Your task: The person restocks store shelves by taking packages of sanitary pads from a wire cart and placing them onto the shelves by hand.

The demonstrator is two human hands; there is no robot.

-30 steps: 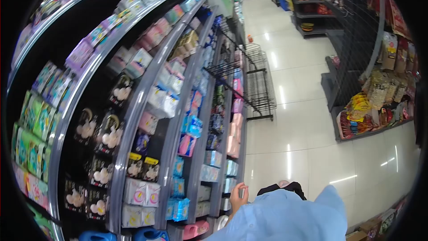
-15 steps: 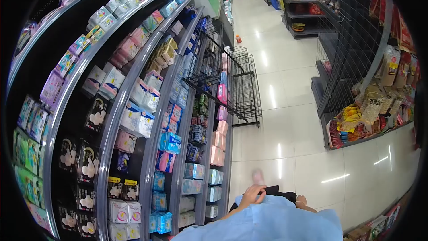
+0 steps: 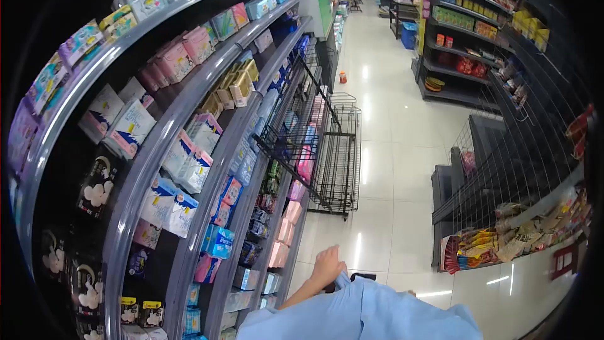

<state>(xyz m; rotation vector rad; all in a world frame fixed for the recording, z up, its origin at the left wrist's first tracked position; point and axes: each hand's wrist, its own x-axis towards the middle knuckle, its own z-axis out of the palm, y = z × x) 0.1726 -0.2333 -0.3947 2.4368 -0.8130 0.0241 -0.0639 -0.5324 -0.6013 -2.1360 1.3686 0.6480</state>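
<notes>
My left hand (image 3: 327,267) is in front of my body at the bottom of the head view, beside the front of my light blue top (image 3: 371,305). Its fingers look curled together, and whatever may be in them is hidden. Only a sliver of my right hand (image 3: 412,292) shows past the blue cloth, its fingers out of sight. To my left rises a shelf unit (image 3: 123,249) stocked with packs, among them white-and-blue packs (image 3: 170,206), black packs (image 3: 95,182) and a bright blue pack (image 3: 218,241). Neither hand visibly touches the shelves.
A black wire rack (image 3: 336,164) stands on the tiled floor (image 3: 393,176) against the left shelves. On the right are a wire-mesh display (image 3: 503,170) and bagged goods (image 3: 497,239). An orange-lidded jar (image 3: 343,77) is on the floor ahead. Farther off are a blue bin (image 3: 409,34) and stocked shelves (image 3: 462,47).
The view has tilted up and moved forward, showing more of the far aisle. My left hand sits farther left in view, and my right hand is now almost covered.
</notes>
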